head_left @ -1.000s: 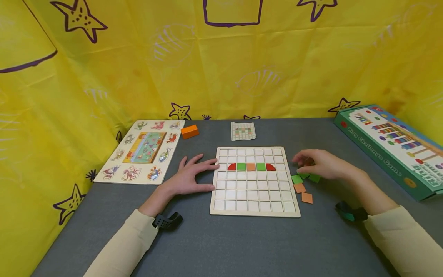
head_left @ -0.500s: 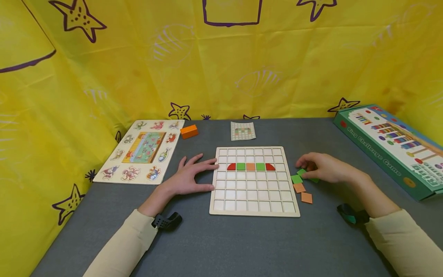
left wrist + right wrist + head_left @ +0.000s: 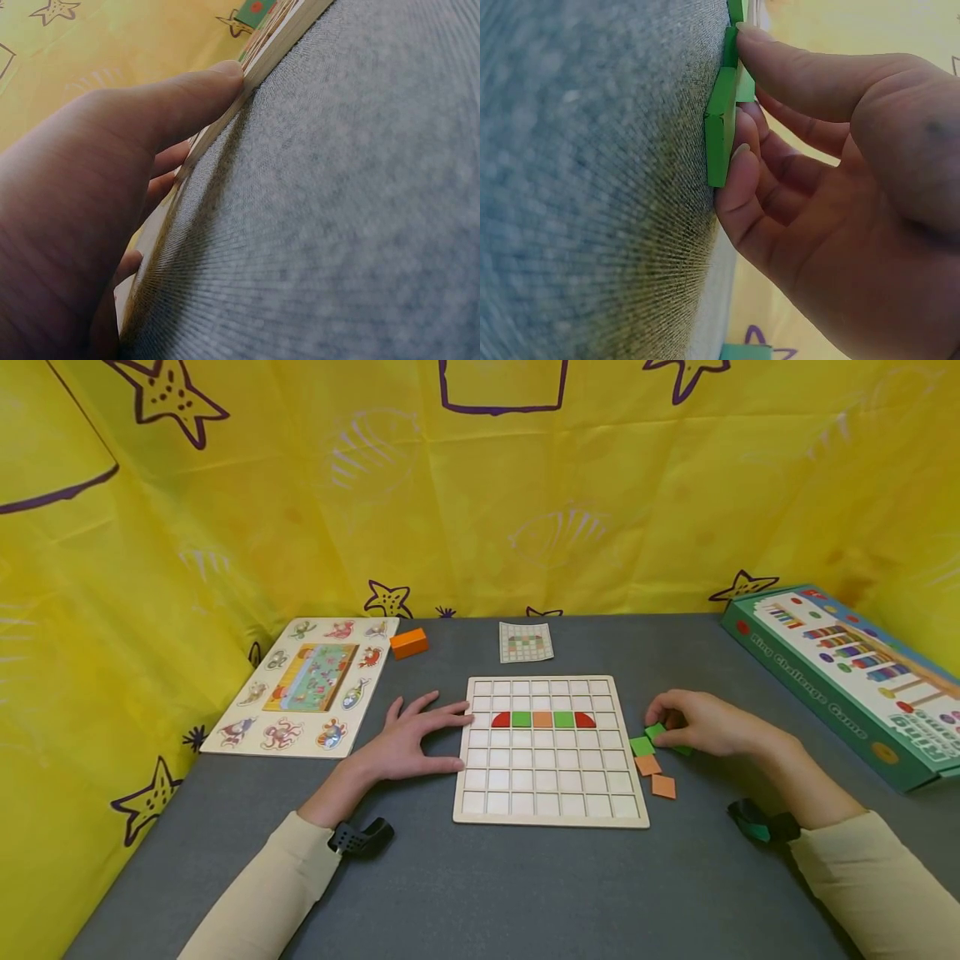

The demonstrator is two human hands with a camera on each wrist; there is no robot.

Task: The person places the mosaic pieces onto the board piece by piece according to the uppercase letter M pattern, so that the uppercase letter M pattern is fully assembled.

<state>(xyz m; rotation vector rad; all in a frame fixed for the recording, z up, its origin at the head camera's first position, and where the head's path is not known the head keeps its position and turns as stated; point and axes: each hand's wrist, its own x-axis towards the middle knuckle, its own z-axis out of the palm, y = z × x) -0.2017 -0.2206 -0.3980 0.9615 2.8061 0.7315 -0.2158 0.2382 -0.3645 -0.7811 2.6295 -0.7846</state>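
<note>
A pale wooden grid board (image 3: 551, 782) lies flat on the grey table. One of its rows holds a line of tiles: red quarter-rounds at the ends, green squares, and an orange square tile (image 3: 542, 719) in the middle. My left hand (image 3: 408, 745) spreads its fingers and touches the board's left edge; the left wrist view shows the thumb (image 3: 187, 94) against that edge. To the right of the board, my right hand (image 3: 701, 722) pinches a green square tile (image 3: 655, 731) between thumb and curled fingers, low over the table. Other green tiles (image 3: 718, 127) lie beneath and beside these fingers.
Loose orange tiles (image 3: 663, 787) lie by the board's right edge. Behind the board is a small pattern card (image 3: 526, 642). A sea-animal puzzle board (image 3: 300, 689) and an orange block (image 3: 408, 643) are at left, a green game box (image 3: 840, 685) at right.
My right hand has shifted slightly right and lowered onto the green tiles, and its thumb and fingers have closed round one. The left hand keeps its place at the board.
</note>
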